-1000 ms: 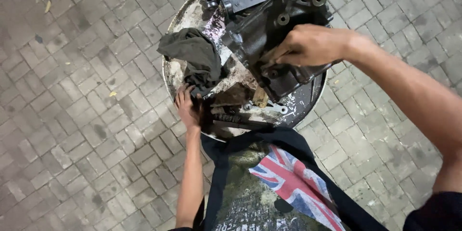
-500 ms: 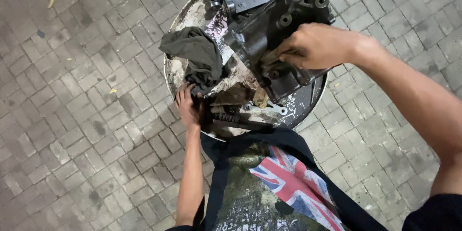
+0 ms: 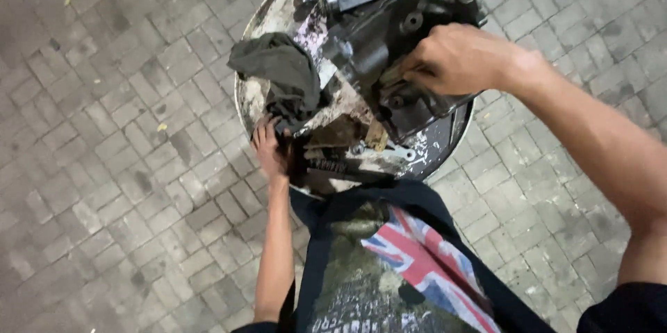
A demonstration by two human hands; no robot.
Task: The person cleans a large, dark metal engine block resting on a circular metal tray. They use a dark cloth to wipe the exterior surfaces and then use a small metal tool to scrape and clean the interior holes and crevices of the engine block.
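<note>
Work looks mid-way, I'd say: the big metal engine part [image 3: 410, 48] sits tilted on top of the drum [image 3: 445, 145], not laid flat, w/ loose bits beside it. Right hand [image 3: 458, 59] is on top of the part, fingers curled round its upper edge, gripping. Left hand [image 3: 269, 147] at the drum's near rim, fingers bent on a dark piece just below the rag [image 3: 278, 72]; can't tell if it's really clamped. Part is dark, greasy, w/ round bolt bosses along the top.
</note>
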